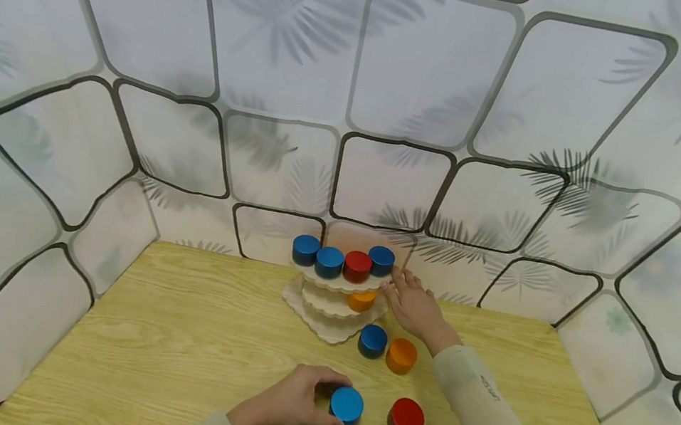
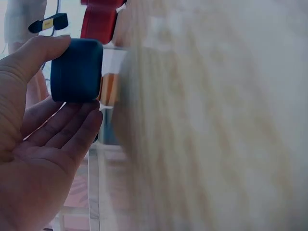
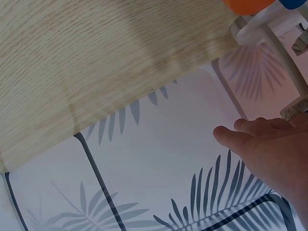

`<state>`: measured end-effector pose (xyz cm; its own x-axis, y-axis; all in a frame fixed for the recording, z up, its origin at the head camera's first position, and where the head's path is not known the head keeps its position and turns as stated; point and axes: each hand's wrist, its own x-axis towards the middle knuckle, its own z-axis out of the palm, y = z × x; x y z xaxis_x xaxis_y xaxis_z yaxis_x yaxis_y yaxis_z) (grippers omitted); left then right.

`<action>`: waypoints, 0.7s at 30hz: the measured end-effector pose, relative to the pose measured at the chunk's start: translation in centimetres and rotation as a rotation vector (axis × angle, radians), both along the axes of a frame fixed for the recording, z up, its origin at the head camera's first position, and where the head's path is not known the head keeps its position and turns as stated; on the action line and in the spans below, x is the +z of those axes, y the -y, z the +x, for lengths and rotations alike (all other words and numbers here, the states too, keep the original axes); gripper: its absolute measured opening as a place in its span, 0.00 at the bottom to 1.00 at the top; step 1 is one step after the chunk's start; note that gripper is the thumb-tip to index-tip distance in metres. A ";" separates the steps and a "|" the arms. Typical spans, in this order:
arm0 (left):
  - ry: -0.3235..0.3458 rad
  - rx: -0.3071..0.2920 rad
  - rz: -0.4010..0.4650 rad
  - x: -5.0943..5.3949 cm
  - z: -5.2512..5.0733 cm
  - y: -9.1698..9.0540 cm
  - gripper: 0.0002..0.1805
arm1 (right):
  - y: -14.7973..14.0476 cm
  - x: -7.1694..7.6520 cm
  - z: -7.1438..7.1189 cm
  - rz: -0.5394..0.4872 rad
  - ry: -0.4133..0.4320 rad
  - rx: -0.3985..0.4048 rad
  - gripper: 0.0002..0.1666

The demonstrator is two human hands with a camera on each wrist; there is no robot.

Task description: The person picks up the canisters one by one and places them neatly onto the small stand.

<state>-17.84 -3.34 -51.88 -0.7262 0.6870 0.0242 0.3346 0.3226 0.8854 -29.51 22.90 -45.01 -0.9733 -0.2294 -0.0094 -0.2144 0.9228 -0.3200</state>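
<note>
My left hand pinches a light blue cylinder between thumb and fingers over the front of the table. In the left wrist view that cylinder is dark blue, between the thumb above and fingers below. My right hand, fingers extended, is at the right side of a tiered white stand; whether it touches the stand, I cannot tell. In the right wrist view the right hand is beside the stand's post. Three blue cylinders and a red one stand on the top tier, an orange one lower down.
On the wooden table, a dark blue cylinder and an orange cylinder stand just right of the stand's front. Two red cylinders are nearer the front. A patterned curtain hangs behind the table and along its sides.
</note>
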 end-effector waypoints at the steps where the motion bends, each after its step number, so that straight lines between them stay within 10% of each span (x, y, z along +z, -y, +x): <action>1: 0.002 0.013 0.011 0.0 -0.1 0.1 0.30 | 0.0 0.0 0.0 -0.001 0.001 0.000 0.41; 21: -0.085 0.295 0.153 2.0 -2.4 0.7 0.32 | -0.1 -0.1 -0.1 -0.007 0.011 -0.009 0.42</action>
